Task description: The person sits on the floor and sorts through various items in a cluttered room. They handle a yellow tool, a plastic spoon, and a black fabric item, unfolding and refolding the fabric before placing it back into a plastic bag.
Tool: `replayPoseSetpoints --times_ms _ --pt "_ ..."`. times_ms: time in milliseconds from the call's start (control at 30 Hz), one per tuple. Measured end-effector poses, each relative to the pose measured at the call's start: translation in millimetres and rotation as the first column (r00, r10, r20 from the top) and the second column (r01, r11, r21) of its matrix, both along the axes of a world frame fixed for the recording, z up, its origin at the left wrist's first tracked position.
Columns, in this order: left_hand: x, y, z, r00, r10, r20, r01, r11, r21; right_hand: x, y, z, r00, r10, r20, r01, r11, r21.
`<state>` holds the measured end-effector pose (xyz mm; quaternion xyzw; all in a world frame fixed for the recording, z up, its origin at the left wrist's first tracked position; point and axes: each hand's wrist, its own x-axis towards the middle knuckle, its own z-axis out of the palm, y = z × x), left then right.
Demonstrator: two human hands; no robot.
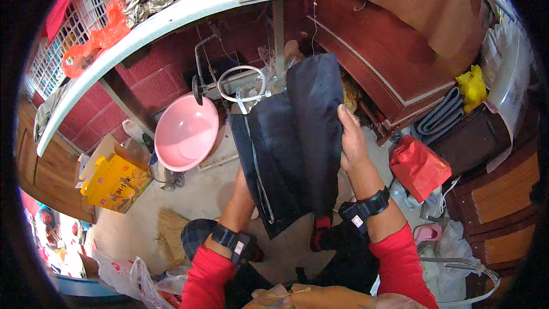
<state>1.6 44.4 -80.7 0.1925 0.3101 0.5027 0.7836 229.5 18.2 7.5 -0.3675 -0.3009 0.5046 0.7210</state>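
A piece of dark cloth (300,137) with a light zipper-like strip along its left part is held up in front of me. My right hand (352,137) grips its right edge, the thumb lying on the front. My left hand (242,182) is behind the left edge, its fingers hidden by the cloth. A dark thread runs unseen behind it, while a thin pale thread (314,30) hangs from the table edge above the cloth's top. Both wrists carry black straps.
A white curved tabletop (201,4) spans the top. Below it stand a pink basin (186,133) and a yellow carton (118,182). To the right are a reddish wooden cabinet (377,60) and a red bag (420,167). A straw broom (169,234) lies on the floor.
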Motion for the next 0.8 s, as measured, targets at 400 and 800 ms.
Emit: replayPoseSetpoints --times_ms 400,800 --pt "-22 -14 61 0.994 -0.031 0.106 0.014 0.988 0.155 38 -9 2 0.967 -0.021 -0.253 0.018 1.000 -0.014" --pt "-37 0 35 0.980 -0.157 0.122 0.149 0.986 0.067 47 -8 -6 0.982 0.020 -0.187 -0.022 1.000 -0.006"
